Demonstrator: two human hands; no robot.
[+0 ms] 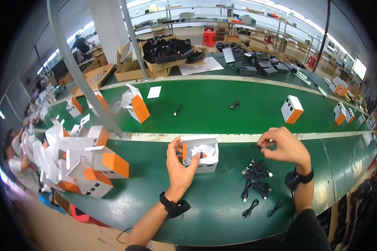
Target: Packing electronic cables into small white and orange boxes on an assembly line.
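Note:
My left hand (181, 167) is wrapped round an open white box (206, 167) with an orange side, its thumb reaching over the opening. White wrapping (205, 149) and something dark show inside the box. To the right, my right hand (280, 144) is raised above the bench with thumb and fingers pinched together. A small black thing (256, 146) sticks out at its fingertips, mostly hidden. Below that hand lies a heap of coiled black cables (257, 171) with light-coloured plugs. Two separate coiled cables, one on the left (250, 208) and one on the right (275, 208), lie nearer to me.
Several opened white-and-orange boxes (98, 184) with loose wrapping are piled at the left. Beyond a pale rail runs a green belt (205, 117) carrying more boxes (292, 109) and two small cables. A metal post (77, 71) rises left of me. People sit along the far left.

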